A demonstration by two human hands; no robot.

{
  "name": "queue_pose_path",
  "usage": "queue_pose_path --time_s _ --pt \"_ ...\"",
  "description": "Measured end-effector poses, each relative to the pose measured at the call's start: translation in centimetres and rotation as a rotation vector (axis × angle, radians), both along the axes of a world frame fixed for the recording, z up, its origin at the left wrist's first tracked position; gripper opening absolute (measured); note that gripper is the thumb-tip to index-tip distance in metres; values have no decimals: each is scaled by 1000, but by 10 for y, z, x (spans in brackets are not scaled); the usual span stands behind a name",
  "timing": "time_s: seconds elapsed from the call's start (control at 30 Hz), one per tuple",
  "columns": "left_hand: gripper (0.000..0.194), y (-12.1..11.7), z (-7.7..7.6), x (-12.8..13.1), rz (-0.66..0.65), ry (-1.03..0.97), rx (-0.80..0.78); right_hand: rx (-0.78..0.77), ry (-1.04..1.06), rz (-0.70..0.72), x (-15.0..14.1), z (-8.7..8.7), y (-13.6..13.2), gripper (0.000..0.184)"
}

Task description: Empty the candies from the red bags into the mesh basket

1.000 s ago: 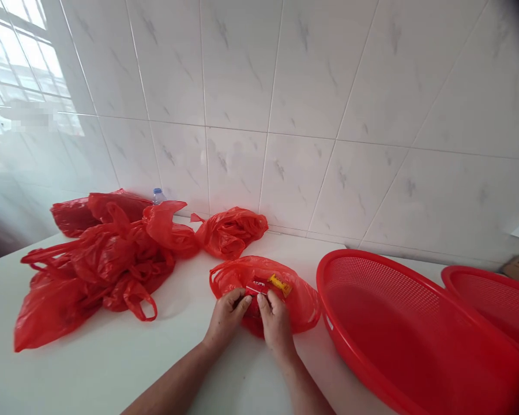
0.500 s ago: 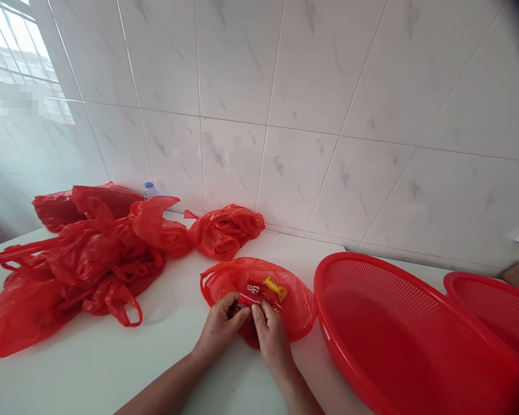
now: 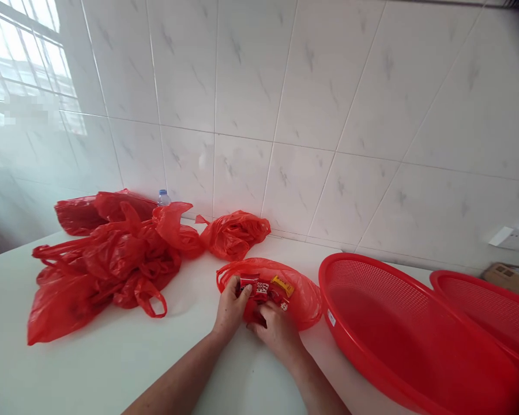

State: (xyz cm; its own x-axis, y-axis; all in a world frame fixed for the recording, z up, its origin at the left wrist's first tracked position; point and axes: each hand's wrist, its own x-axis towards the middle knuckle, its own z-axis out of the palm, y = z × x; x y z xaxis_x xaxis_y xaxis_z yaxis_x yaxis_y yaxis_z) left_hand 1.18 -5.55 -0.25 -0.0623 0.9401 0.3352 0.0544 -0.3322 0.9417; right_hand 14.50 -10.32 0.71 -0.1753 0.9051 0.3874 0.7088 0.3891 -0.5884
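Note:
A small red plastic bag [image 3: 305, 297] lies on the white counter [image 3: 112, 363], with small wrapped sweets on it: a red packet [image 3: 248, 282], another red one [image 3: 262, 288] and a yellow one [image 3: 282, 285]. My left hand [image 3: 230, 308] pinches the red packet at the bag's left side. My right hand [image 3: 277, 331] rests on the bag's near edge, fingers curled on the plastic by the sweets.
A heap of crumpled red bags [image 3: 108, 259] lies to the left, one more bunched red bag [image 3: 236, 233] by the tiled wall, a bottle cap [image 3: 163, 197] behind. Two red mesh baskets [image 3: 398, 323], [image 3: 493, 311] stand at right, next to a cardboard box [image 3: 508, 276].
My left hand has moved up to the bag's left side with a red packet. My right hand has slid lower onto the near edge. More sweets show on the bag.

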Motion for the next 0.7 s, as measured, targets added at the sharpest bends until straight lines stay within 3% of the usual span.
queue_pose_path --time_s 0.1,0.27,0.7 --pt "15 -4 2 1 -2 7 16 77 27 -48 6 4 1 13" --pt "14 -4 10 -1 -9 12 40 221 164 -308 36 15 4 38" --pt "12 49 45 17 -93 101 18 213 349 -501 78 24 6 44"
